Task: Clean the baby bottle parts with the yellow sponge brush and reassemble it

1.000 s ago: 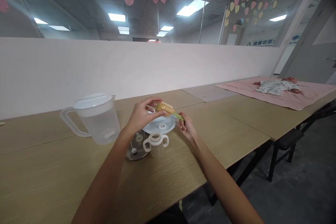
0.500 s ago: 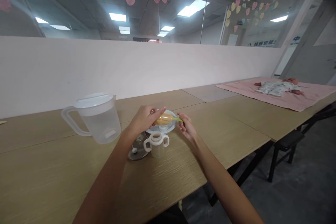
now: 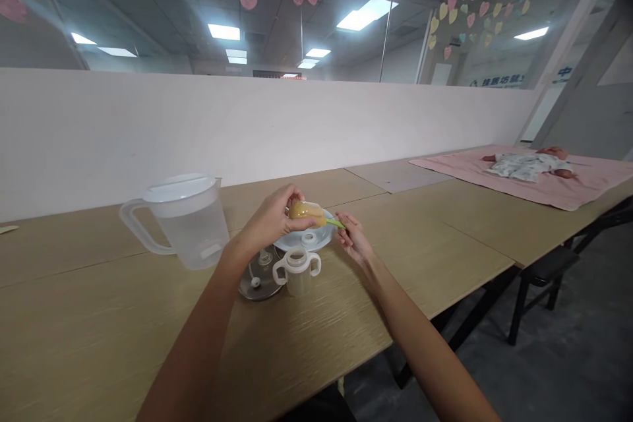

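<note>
My left hand (image 3: 275, 212) is wrapped around an amber see-through baby bottle (image 3: 304, 211), tipped on its side with its mouth to the right. A thin green handle (image 3: 335, 222), like that of a bottle brush, runs into the mouth; its inner end is hard to make out. The fingers of my right hand (image 3: 356, 241) pinch the handle's outer end. Below the bottle lies a pale plate (image 3: 324, 239) with a white ring (image 3: 309, 238) on it. Nearer me stands a clear cup with two white handles (image 3: 299, 270), its top uncovered. Beside it, a metal plate (image 3: 262, 288) carries small clear and white parts.
A lidded plastic jug (image 3: 192, 224) with clear liquid stands to the left. On the far right, a baby-like figure in patterned clothes (image 3: 524, 166) lies on a pink cloth (image 3: 554, 194). A white wall (image 3: 267, 125) rises behind the table; a dark stool (image 3: 551, 270) stands at right.
My left hand has turned and lifted the bottle slightly, so its rounded base shows between thumb and fingers. My right hand stays on the green handle.
</note>
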The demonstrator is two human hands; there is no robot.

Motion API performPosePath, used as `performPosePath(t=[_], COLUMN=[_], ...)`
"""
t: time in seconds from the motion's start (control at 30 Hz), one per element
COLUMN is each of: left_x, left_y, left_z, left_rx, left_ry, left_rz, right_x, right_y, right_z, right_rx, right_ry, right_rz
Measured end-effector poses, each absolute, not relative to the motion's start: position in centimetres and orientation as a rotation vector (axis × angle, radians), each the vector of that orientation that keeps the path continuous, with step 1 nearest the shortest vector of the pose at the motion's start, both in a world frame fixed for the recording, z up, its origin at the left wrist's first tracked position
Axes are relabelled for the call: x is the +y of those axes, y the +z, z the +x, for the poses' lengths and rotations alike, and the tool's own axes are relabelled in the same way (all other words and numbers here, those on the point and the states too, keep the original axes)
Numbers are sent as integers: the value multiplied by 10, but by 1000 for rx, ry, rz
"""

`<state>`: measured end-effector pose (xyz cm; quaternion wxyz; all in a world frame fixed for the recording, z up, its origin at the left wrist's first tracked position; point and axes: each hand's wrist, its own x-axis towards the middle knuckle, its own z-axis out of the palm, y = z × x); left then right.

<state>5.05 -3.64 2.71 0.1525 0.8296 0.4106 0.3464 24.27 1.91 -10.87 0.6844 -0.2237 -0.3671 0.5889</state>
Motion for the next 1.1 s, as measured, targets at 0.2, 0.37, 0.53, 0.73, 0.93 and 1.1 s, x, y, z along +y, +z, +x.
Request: performPosePath(t=[0.2, 0.37, 0.53, 0.73, 0.93, 1.1], left_x=[-35, -33, -33, -33, -44, -49], left_y=[27, 29, 28, 28, 35, 37], left_z=[49, 45, 43, 44, 47, 50], left_rx=[1109, 1047, 1036, 1026, 981, 971], left_ry=[1001, 1011, 998, 1031, 1044, 1021], left_rz=[2468, 2580, 2676, 2725, 2682, 2620], right_x=[17, 18, 19, 19, 20, 20], right_y=[-106, -107, -109, -110, -111, -110], right_z=[243, 243, 242, 241, 244, 246], right_rx=[-834, -846, -870, -873, -829, -806], right_ry=[1325, 1329, 1328, 1345, 1362, 1370], right_rz=[-524, -548, -547, -537, -512, -502])
